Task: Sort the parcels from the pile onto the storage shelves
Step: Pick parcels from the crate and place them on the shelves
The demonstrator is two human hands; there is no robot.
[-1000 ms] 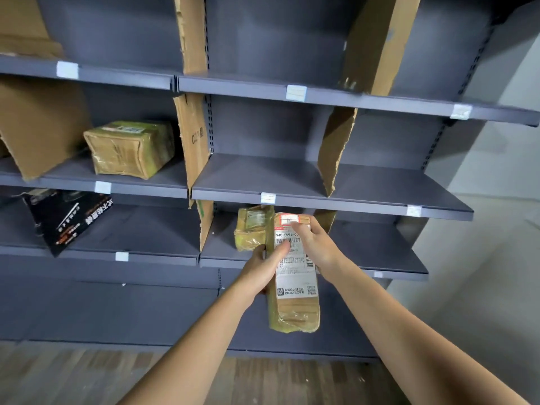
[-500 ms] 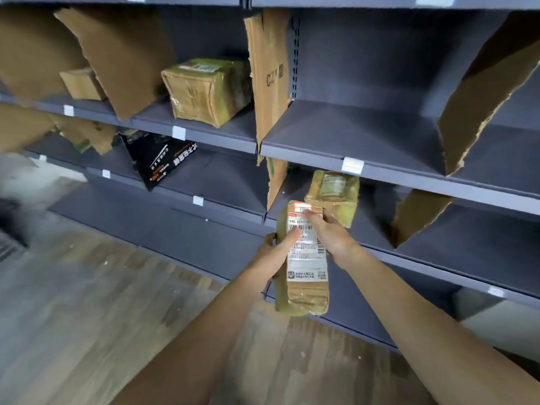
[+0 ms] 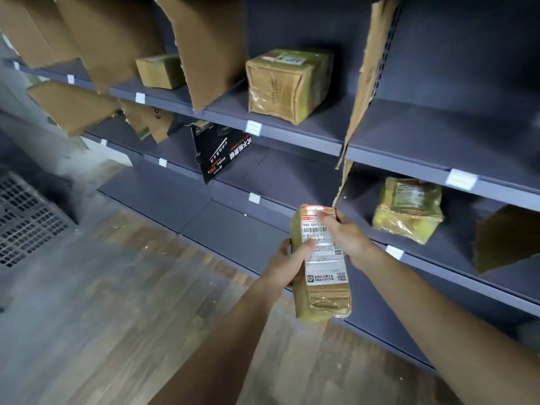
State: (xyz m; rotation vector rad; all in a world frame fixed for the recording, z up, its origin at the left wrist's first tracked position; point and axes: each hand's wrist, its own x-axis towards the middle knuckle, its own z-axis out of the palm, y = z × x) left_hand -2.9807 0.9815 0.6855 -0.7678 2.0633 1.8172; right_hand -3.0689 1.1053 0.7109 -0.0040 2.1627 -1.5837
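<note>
A long, narrow taped parcel [image 3: 324,293] with a white shipping label stands upright between both hands, in front of the dark shelves [image 3: 409,147]. My left hand [image 3: 285,266] grips its left edge, thumb across the label. My right hand [image 3: 346,235] holds the upper right side, with a finger at the top of the label. A crumpled taped parcel [image 3: 409,209] lies on the shelf just right of it. On the shelf above sit a big taped box [image 3: 287,84] and a smaller box [image 3: 160,71].
Torn cardboard dividers [image 3: 210,45] split the shelves into bays. A black printed box [image 3: 222,150] leans on a lower shelf at the left. A metal mesh crate [image 3: 26,220] stands on the wooden floor at far left.
My view has swung left and down along the shelving; more floor and the mesh crate have come in. Both hands keep the same hold on the parcel.
</note>
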